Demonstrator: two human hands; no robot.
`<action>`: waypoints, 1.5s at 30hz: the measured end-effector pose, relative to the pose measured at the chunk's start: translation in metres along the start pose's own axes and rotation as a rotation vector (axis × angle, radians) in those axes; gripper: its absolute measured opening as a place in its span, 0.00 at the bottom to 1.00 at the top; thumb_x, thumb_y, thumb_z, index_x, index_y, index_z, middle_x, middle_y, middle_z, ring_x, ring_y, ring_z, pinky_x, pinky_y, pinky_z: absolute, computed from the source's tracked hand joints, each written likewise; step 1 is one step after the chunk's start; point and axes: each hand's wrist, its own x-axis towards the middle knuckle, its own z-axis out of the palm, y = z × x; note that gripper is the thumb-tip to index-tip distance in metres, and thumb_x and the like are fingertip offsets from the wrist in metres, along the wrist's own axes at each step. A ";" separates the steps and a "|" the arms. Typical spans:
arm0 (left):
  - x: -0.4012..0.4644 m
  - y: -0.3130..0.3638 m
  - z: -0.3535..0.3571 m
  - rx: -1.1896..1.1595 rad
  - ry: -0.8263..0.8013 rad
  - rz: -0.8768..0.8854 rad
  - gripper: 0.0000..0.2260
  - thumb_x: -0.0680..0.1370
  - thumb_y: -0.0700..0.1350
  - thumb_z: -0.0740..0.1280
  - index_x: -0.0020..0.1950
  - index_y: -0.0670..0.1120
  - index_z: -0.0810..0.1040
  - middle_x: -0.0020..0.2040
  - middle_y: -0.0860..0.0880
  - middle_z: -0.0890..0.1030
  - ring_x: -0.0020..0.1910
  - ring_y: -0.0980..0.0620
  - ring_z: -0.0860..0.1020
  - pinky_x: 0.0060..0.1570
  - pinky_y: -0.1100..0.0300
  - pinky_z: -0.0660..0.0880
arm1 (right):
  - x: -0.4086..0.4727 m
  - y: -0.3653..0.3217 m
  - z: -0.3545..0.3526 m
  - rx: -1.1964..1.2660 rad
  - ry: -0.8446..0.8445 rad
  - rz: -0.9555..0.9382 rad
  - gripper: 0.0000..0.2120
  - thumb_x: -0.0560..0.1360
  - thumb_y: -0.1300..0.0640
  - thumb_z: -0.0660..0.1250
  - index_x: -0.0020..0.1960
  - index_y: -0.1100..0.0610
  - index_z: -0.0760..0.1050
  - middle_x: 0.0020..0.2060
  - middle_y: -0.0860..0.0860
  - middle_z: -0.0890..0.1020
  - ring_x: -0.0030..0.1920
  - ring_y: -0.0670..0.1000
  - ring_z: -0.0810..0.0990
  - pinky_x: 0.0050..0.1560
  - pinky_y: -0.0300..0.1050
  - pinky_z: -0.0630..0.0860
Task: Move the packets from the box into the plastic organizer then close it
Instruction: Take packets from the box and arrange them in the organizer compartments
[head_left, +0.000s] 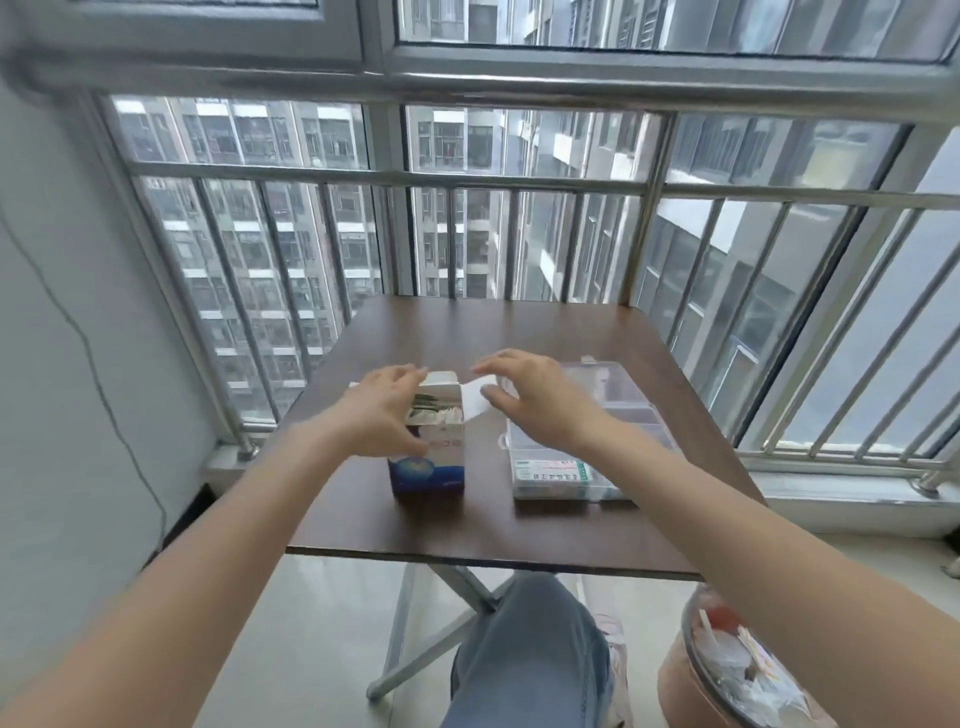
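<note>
- Two hands busy: left hand (384, 410) grips the blue-and-white cardboard box (431, 447), right hand (524, 400) hovers open.
- Yanking packets (436, 410) could tip it off the brown worktop (467, 525).

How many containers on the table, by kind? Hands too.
Cardboard box, open, packets inside: 1
Plastic organizer, clear: 1
Hands: 2, left hand gripping the box, right hand over the flap
Total: 4
</note>
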 end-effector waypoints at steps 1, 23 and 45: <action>0.001 -0.006 -0.001 0.024 -0.042 0.001 0.43 0.71 0.51 0.73 0.77 0.45 0.51 0.77 0.45 0.55 0.74 0.46 0.55 0.71 0.57 0.54 | 0.005 -0.004 0.004 -0.024 -0.029 0.003 0.14 0.79 0.58 0.60 0.64 0.58 0.75 0.62 0.53 0.77 0.63 0.52 0.73 0.65 0.43 0.65; -0.018 -0.039 0.028 -0.251 0.279 0.184 0.33 0.65 0.47 0.78 0.67 0.47 0.70 0.59 0.49 0.74 0.59 0.49 0.71 0.49 0.66 0.61 | 0.028 -0.045 0.054 -0.411 -0.034 -0.371 0.05 0.75 0.55 0.67 0.47 0.53 0.81 0.47 0.50 0.79 0.49 0.51 0.74 0.47 0.45 0.69; -0.009 -0.040 0.020 -0.302 0.188 0.156 0.31 0.65 0.45 0.78 0.65 0.48 0.71 0.60 0.50 0.75 0.58 0.49 0.72 0.49 0.65 0.64 | 0.034 -0.038 0.051 -0.019 -0.076 -0.267 0.05 0.72 0.58 0.72 0.47 0.55 0.83 0.46 0.51 0.83 0.43 0.48 0.73 0.44 0.45 0.74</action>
